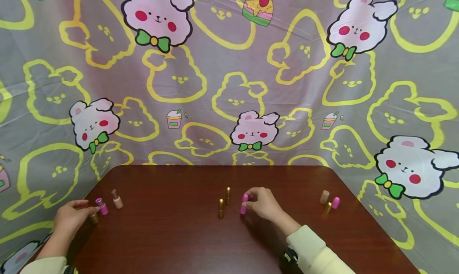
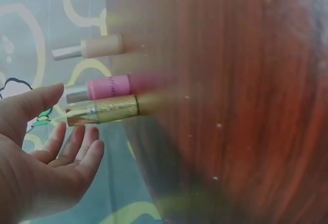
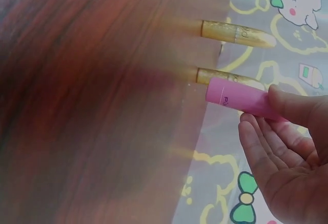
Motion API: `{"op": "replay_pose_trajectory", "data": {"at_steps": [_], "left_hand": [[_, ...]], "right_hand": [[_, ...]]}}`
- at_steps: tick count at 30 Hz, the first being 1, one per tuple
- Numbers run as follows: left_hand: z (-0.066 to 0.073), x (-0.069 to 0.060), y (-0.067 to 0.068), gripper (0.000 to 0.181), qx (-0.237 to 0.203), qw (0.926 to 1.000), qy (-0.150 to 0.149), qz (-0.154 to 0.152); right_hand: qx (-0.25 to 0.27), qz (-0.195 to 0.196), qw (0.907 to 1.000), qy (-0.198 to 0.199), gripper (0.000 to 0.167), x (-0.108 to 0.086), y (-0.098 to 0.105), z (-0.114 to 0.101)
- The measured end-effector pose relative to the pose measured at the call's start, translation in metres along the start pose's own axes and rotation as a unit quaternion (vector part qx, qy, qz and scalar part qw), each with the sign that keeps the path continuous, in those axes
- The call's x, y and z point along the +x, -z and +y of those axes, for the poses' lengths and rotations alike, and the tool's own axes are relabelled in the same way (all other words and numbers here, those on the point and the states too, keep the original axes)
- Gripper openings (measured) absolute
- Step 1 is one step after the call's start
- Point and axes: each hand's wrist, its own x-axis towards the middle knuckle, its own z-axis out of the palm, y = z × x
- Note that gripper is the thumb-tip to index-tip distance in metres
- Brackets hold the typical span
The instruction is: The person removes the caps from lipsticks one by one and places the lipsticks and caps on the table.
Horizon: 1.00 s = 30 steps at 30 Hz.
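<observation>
My right hand point(image 1: 265, 204) point(image 3: 292, 157) pinches a pink lipstick tube point(image 1: 244, 208) point(image 3: 236, 96) between thumb and fingers; whether its base touches the table cannot be told. Two closed gold tubes point(image 1: 221, 208) point(image 3: 220, 31) stand to its left in the head view. At the table's left side, my left hand point(image 1: 69, 218) point(image 2: 48, 157) is beside an uncapped gold tube point(image 1: 94, 218) point(image 2: 118, 108), thumb and fingers spread around its upper end with a gap. Next to that are an uncapped pink tube point(image 1: 103, 208) point(image 2: 110, 87) and an uncapped beige one point(image 1: 117, 202) point(image 2: 102, 45).
On the right part of the brown table point(image 1: 172, 242) stand a beige cap point(image 1: 324, 196), a small gold cap point(image 1: 328, 207) and a pink cap point(image 1: 336, 202), close together. A patterned cloth point(image 1: 201, 110) hangs behind and at both sides of the table.
</observation>
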Motion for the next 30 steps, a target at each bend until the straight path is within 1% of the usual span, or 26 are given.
{"op": "replay_pose_trajectory", "data": {"at_steps": [2,4,6,9,11,13,15,18,21,23,25,28,30], "left_hand": [[0.008,-0.005,0.002,0.062,0.009,0.9999,-0.011,0.008],[0.016,-0.009,0.003,0.062,0.013,0.9994,-0.029,0.016],[0.025,-0.014,0.003,0.058,0.017,0.9979,-0.048,0.04],[0.035,-0.02,0.001,0.053,0.008,0.9946,-0.073,0.073],[0.042,-0.025,-0.001,0.05,0.0,0.9922,-0.087,0.089],[0.048,-0.03,-0.004,0.049,-0.01,0.9903,-0.1,0.096],[0.054,-0.034,-0.007,0.047,-0.017,0.9883,-0.115,0.099],[0.065,-0.038,-0.014,0.047,-0.032,0.9851,-0.141,0.094],[0.081,-0.044,-0.023,0.047,-0.055,0.9827,-0.159,0.076],[0.093,-0.048,-0.031,0.047,-0.066,0.9797,-0.177,0.067],[0.105,-0.053,-0.039,0.044,-0.081,0.9751,-0.196,0.064],[0.119,-0.059,-0.052,0.038,-0.092,0.9643,-0.239,0.067],[0.128,-0.065,-0.06,0.037,-0.104,0.9593,-0.256,0.058]], "right_hand": [[0.001,0.006,1.0,-0.002,0.008,-0.001,0.004,-0.002],[0.004,0.011,0.9999,-0.004,0.009,-0.003,0.008,-0.004],[0.008,0.017,0.9998,-0.007,0.009,-0.005,0.012,-0.006],[0.016,0.025,0.9995,-0.011,0.01,-0.007,0.017,-0.01],[0.019,0.033,0.9992,-0.013,0.011,-0.007,0.021,-0.011],[0.022,0.04,0.9988,-0.015,0.011,-0.008,0.024,-0.014],[0.022,0.046,0.9986,-0.017,0.012,-0.008,0.028,-0.016],[0.027,0.053,0.9979,-0.024,0.013,-0.01,0.035,-0.02],[0.032,0.063,0.9971,-0.03,0.013,-0.011,0.041,-0.023],[0.037,0.069,0.9964,-0.033,0.014,-0.011,0.043,-0.025],[0.04,0.078,0.9956,-0.034,0.014,-0.012,0.045,-0.026],[0.054,0.091,0.9939,-0.03,0.015,-0.012,0.047,-0.03],[0.067,0.101,0.9924,-0.024,0.016,-0.012,0.047,-0.032]]}}
